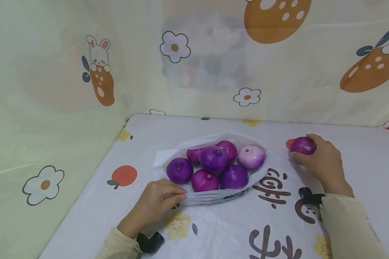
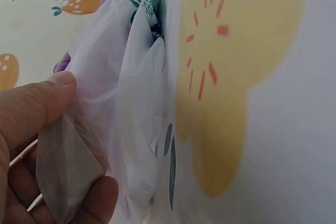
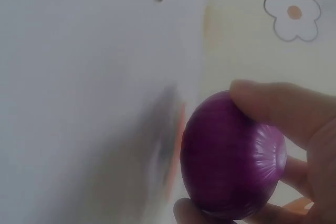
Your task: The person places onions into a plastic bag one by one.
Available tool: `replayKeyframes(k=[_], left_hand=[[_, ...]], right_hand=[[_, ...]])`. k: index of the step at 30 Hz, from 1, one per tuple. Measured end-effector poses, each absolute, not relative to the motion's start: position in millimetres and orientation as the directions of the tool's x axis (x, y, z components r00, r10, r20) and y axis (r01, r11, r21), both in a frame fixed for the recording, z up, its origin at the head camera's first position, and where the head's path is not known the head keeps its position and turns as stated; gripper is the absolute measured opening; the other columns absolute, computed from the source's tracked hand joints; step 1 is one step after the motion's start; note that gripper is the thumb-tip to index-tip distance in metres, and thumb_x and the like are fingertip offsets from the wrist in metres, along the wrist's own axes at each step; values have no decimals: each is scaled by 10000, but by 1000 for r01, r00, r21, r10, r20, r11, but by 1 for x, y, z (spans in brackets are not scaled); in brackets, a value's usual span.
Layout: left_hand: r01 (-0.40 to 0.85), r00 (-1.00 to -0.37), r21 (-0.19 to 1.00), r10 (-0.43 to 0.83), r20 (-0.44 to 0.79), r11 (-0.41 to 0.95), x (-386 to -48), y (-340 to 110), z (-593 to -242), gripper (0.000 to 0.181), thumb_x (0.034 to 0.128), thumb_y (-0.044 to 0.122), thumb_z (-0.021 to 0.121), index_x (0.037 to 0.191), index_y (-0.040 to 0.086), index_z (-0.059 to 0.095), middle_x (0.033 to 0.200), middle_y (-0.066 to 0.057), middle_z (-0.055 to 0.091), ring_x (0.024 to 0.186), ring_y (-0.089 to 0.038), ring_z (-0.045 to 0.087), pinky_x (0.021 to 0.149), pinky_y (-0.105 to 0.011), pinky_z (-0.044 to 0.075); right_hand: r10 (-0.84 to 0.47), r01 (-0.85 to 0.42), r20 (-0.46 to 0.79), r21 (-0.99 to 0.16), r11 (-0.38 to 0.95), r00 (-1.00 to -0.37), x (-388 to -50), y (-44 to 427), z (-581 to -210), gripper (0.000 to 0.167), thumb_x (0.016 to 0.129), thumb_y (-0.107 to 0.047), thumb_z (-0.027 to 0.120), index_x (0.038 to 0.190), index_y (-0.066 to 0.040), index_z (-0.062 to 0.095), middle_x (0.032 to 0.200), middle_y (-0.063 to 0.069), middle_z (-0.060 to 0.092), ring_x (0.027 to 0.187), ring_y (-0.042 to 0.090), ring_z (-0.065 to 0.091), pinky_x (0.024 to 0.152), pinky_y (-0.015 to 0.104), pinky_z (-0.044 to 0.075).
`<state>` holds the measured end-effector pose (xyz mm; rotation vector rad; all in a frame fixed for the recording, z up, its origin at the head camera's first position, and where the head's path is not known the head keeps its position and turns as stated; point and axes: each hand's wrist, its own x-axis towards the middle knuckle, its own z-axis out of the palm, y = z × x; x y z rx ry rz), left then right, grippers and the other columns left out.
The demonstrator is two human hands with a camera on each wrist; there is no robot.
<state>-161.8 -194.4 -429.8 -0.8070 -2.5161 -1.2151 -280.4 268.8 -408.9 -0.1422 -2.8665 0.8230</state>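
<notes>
A white plastic bag (image 1: 210,196) lies on the table with its mouth spread wide, and several purple onions (image 1: 214,159) sit inside it. My left hand (image 1: 155,199) pinches the bag's near left rim between thumb and fingers; the left wrist view shows the thin plastic (image 2: 68,166) caught there. To the right of the bag, my right hand (image 1: 322,160) grips one purple onion (image 1: 303,145) near the back of the table. In the right wrist view the thumb and fingers wrap round this onion (image 3: 231,156), and a shadow falls on the cloth beside it.
A white printed cloth (image 1: 94,219) covers the table. Behind and to the left stand pale curtains (image 1: 207,72) with flower and rabbit prints. A black band (image 1: 150,242) is on the left wrist.
</notes>
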Motion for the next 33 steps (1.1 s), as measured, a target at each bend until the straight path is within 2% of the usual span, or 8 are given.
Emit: replayKeyframes(k=[7, 15, 24, 33], left_hand=[[573, -820, 650, 373, 435, 500, -162, -193, -429, 87, 885, 76, 824, 963, 110, 842, 889, 42, 788, 843, -87, 686, 728, -257, 574], [562, -826, 654, 373, 421, 506, -162, -193, -428, 92, 886, 69, 820, 966, 107, 842, 899, 37, 790, 851, -96, 693, 739, -264, 581], [566, -824, 656, 371, 429, 499, -162, -194, -428, 93, 886, 70, 822, 968, 110, 842, 896, 40, 789, 848, -98, 694, 736, -266, 581], [524, -850, 669, 364, 380, 527, -160, -194, -427, 102, 874, 78, 832, 967, 119, 843, 917, 56, 786, 886, -83, 696, 767, -268, 589]], right_hand=[[106, -16, 197, -534, 845, -975, -280, 263, -402, 799, 931, -305, 763, 1542, 48, 389, 1387, 441, 465, 1221, 613, 443, 976, 768, 406], [78, -60, 227, -544, 837, -971, -274, 242, -380, 825, 927, -354, 783, 1568, -10, 395, 1441, 407, 463, 1250, 611, 444, 973, 783, 421], [43, -123, 268, -572, 811, -963, -263, 213, -360, 834, 887, -292, 838, 1570, -54, 424, 1480, 342, 482, 1276, 562, 469, 967, 756, 453], [-65, -287, 376, -572, 768, -924, -248, 183, -348, 801, 830, -187, 892, 1510, -21, 501, 1431, 301, 554, 1238, 516, 544, 931, 731, 493]])
